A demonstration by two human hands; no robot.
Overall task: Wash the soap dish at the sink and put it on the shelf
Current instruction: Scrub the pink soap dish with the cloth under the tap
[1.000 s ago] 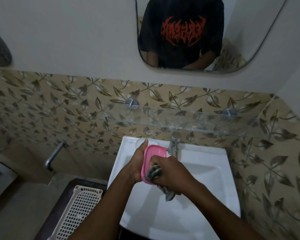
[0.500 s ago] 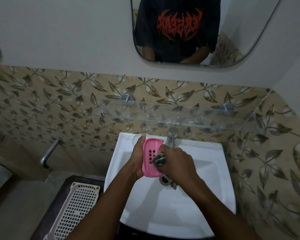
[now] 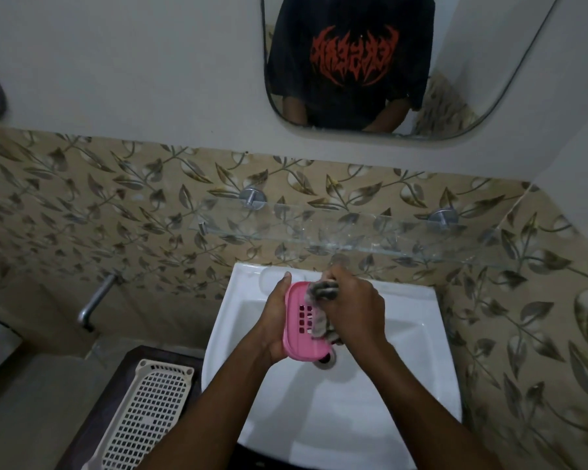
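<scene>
A pink slotted soap dish [image 3: 301, 337] is held over the white sink [image 3: 404, 351], tilted on its long edge. My left hand [image 3: 275, 320] grips it from the left side. My right hand [image 3: 352, 308] is closed around a grey scrubbing cloth [image 3: 319, 322] that is pressed against the dish's upper end and inner face. The glass shelf [image 3: 353, 239] runs along the tiled wall just above the sink. The tap is mostly hidden behind my right hand.
A white perforated plastic basket [image 3: 146, 412] lies on a dark surface left of the sink. A metal pipe tap [image 3: 94, 301] sticks out of the tiled wall at left. A mirror [image 3: 489, 62] hangs above the shelf. The sink drain [image 3: 326, 361] shows below the dish.
My right hand has moved the cloth up from the dish's lower middle to its upper end, uncovering the slots. My left hand keeps hold of the dish.
</scene>
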